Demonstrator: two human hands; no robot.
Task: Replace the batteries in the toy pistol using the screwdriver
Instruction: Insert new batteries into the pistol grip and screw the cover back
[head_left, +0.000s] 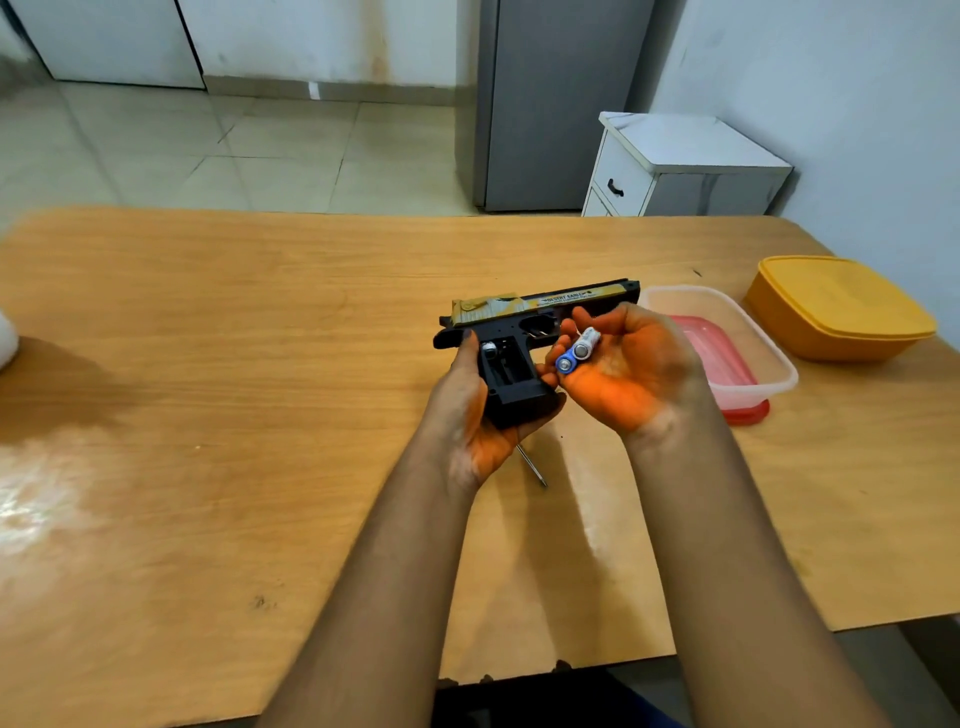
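A black toy pistol with a gold slide is held above the wooden table, barrel pointing right. My left hand grips its handle from below. The battery compartment in the grip is open, and one battery sits in its top slot. My right hand lies palm up just right of the grip, cupping two batteries, one blue-ended and one silver. The metal shaft of the screwdriver lies on the table under my left hand; its handle is hidden.
A clear plastic container with a red lid inside stands right of the pistol. A yellow lidded box sits at the table's right edge. A white object shows at the far left. A white drawer unit stands behind the table.
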